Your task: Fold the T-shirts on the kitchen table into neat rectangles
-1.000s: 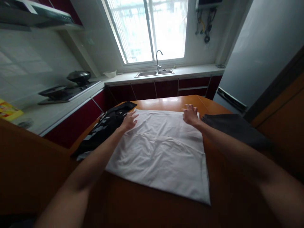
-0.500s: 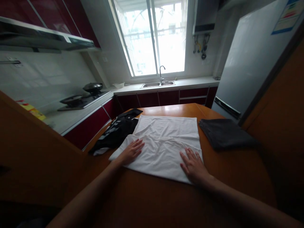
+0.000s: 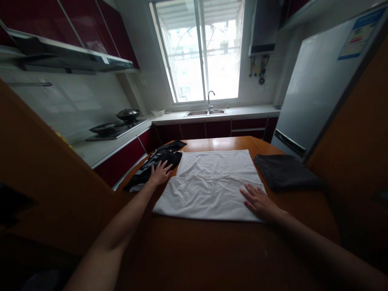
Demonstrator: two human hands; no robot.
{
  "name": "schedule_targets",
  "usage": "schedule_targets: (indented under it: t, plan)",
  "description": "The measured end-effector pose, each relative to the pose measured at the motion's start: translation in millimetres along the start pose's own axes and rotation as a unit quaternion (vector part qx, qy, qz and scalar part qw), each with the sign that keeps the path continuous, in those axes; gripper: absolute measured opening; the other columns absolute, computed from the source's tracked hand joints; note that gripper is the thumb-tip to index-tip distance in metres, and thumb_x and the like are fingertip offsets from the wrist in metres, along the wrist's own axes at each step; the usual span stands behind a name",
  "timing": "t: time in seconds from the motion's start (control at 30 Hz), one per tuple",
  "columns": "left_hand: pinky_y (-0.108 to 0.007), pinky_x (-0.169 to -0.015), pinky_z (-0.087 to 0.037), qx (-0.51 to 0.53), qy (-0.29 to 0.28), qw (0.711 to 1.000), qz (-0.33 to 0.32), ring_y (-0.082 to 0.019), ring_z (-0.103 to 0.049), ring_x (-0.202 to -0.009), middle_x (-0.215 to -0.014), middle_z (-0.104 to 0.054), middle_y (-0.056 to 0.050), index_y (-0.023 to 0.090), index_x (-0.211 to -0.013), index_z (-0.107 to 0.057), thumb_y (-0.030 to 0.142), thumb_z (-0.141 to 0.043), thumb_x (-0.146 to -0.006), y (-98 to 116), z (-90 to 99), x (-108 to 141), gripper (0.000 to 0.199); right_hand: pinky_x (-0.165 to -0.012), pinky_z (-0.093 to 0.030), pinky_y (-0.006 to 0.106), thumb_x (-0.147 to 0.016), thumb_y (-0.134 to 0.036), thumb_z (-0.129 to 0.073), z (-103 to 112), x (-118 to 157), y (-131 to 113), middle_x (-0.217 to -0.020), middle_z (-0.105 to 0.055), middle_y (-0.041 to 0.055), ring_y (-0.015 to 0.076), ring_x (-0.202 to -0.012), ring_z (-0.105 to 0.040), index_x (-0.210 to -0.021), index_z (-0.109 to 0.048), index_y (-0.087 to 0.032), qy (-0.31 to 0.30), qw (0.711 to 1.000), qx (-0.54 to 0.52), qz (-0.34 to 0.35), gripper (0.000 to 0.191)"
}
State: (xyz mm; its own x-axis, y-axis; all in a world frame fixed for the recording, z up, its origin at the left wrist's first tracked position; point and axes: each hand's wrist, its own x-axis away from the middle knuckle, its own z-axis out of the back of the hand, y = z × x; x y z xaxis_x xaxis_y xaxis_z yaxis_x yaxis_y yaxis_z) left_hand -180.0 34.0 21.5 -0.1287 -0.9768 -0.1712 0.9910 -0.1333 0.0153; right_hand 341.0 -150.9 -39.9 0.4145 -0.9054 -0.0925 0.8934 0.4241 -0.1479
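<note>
A white cloth [image 3: 209, 194] lies on the wooden table [image 3: 194, 250], its near part folded over and wrinkled. My right hand [image 3: 256, 199] rests flat on its right side, fingers spread. My left hand [image 3: 161, 173] is over the near edge of the black patterned garment [image 3: 154, 159], just left of the white cloth, with its fingers apart and nothing held. Whether it touches the garment I cannot tell. A dark grey folded cloth [image 3: 286, 171] lies on the right part of the table.
Behind the table runs a white counter [image 3: 248, 111] with a sink [image 3: 198, 113] and faucet. On the left, pans [image 3: 127, 114] stand on a black stove [image 3: 119, 131]. A fridge [image 3: 312, 89] is at the right.
My left hand has come off the white cloth and moved forward and left to the black garment. My right hand remains on the white cloth. The camera view has shifted slightly.
</note>
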Motion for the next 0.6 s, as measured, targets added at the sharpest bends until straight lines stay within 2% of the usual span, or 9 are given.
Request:
schedule_targets:
  t: [0.1, 0.2, 0.4, 0.5, 0.6]
  plan:
    - [-0.077, -0.109, -0.014, 0.000, -0.058, 0.997, 0.057, -0.040, -0.007, -0.152, -0.166, -0.020, -0.003, 0.036, -0.148, -0.047, 0.053, -0.032, -0.100, -20.9, -16.1, -18.5, 0.053, -0.121, -0.019, 0.052, -0.103, -0.049, -0.034, 3.1, -0.2, -2.8, -0.163, -0.024, 0.0150, 0.0294, -0.152, -0.018, -0.155, -0.037, -0.023, -0.001, 1.000, -0.003, 0.000, 0.058]
    - [-0.075, -0.111, -0.014, 0.001, -0.055, 0.995, 0.087, -0.038, -0.005, -0.152, -0.167, -0.015, -0.001, 0.037, -0.150, -0.043, 0.054, -0.025, -0.100, -35.8, -30.4, -32.5, 0.056, -0.120, -0.019, 0.053, -0.103, -0.047, -0.036, 5.4, -0.1, -4.1, -0.163, -0.023, 0.0148, 0.0297, -0.152, -0.018, -0.155, -0.036, -0.025, 0.000, 1.000, -0.004, -0.003, 0.057]
    - [-0.076, -0.110, -0.015, 0.009, -0.064, 0.990, 0.122, -0.041, -0.007, -0.152, -0.167, -0.017, -0.005, 0.034, -0.150, -0.044, 0.054, -0.030, -0.098, -58.6, -31.5, -56.1, 0.058, -0.121, -0.017, 0.052, -0.102, -0.047, -0.037, 6.7, 0.7, -5.1, -0.164, -0.023, 0.0139, 0.0287, -0.152, -0.018, -0.155, -0.036, -0.025, -0.001, 1.000, -0.011, -0.004, 0.057]
    - [-0.077, -0.109, -0.016, 0.023, -0.041, 0.994, 0.103, -0.044, -0.011, -0.150, -0.166, -0.021, -0.008, 0.032, -0.148, -0.047, 0.053, -0.035, -0.097, -56.4, -24.7, -52.7, 0.056, -0.121, -0.018, 0.053, -0.102, -0.046, -0.039, 8.3, 1.6, -5.9, -0.164, -0.023, 0.0136, 0.0289, -0.152, -0.017, -0.155, -0.036, -0.025, -0.004, 1.000, -0.020, -0.007, 0.058]
    - [-0.073, -0.112, -0.016, 0.029, 0.047, 0.997, 0.053, -0.042, -0.019, -0.149, -0.161, -0.031, -0.011, 0.028, -0.146, -0.051, 0.047, -0.040, -0.097, -38.6, -17.1, -34.3, 0.054, -0.120, -0.022, 0.053, -0.100, -0.047, -0.043, 12.8, -2.0, -3.5, -0.162, -0.030, 0.0130, 0.0297, -0.151, -0.023, -0.151, -0.043, -0.024, -0.008, 0.999, -0.046, -0.003, 0.056]
